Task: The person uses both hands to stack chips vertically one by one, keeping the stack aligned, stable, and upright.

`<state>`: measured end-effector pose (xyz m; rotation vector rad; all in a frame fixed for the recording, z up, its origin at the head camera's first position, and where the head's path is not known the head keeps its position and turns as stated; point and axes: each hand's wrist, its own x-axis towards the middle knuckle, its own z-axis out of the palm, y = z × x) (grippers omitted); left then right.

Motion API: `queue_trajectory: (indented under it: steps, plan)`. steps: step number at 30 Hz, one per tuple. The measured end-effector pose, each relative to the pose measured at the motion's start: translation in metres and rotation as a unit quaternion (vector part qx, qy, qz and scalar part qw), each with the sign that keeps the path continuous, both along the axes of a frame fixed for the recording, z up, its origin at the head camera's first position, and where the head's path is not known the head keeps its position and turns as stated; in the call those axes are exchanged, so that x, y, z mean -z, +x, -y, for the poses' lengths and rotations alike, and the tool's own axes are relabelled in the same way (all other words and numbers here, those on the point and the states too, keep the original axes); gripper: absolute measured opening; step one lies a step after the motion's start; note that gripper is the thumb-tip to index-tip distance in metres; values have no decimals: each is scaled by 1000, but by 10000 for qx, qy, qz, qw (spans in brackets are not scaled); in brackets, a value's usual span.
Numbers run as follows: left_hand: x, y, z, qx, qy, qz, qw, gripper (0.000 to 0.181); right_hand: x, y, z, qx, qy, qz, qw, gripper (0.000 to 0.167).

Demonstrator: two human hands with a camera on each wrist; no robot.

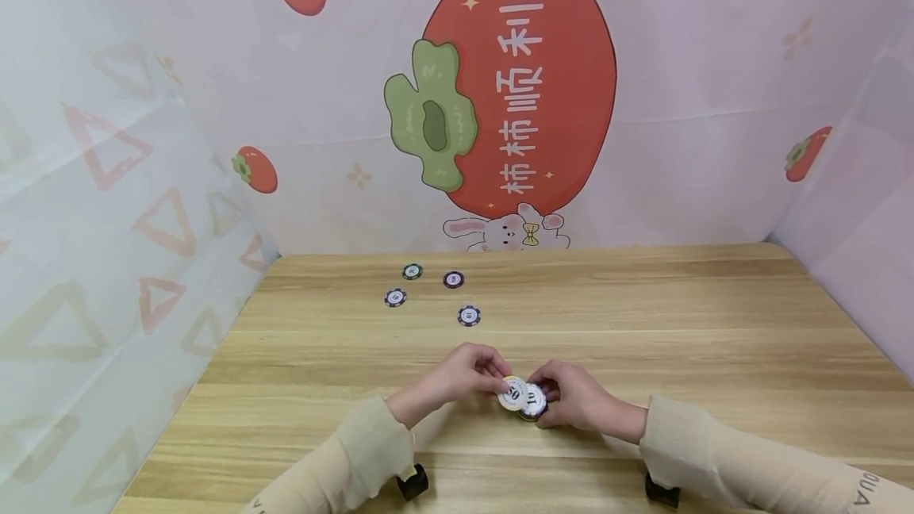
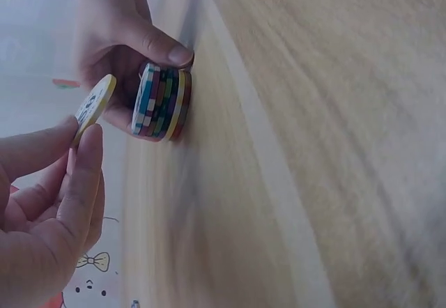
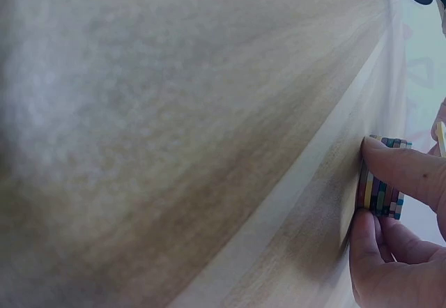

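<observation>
Between thumb and fingers my left hand pinches a yellow-edged poker chip with a white face and a dark number. In the left wrist view this chip is tilted and apart from the stack. Just to its right stands a short stack of poker chips, its white top marked 10. Thumb and fingers of my right hand grip the stack by its sides. Blue, green, yellow and reddish edges show on the stack in the right wrist view, low against the wooden table.
Several loose chips lie flat farther back on the table, left of the hands: a green-edged chip, a purple one and dark-edged ones. A printed backdrop stands along the table's far edge.
</observation>
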<state>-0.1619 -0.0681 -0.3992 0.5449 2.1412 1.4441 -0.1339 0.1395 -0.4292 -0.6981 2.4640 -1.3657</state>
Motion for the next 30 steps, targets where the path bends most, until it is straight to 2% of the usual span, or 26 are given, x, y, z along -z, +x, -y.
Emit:
queue_trajectory:
  steps: [4,10,23,30]
  plan:
    - [6,1,-3,-219,318,400,9985,19,0,0,0,20,28,-17,10000,45]
    - [11,4,-7,-515,600,750,9940,20,0,1,0,55,67,-47,10000,46]
    - [15,11,-15,-1046,639,999,9874,18,-1,1,1,47,-9,71,10000,45]
    - [17,12,-18,-1080,632,990,9872,17,-1,1,1,33,-104,103,9999,45]
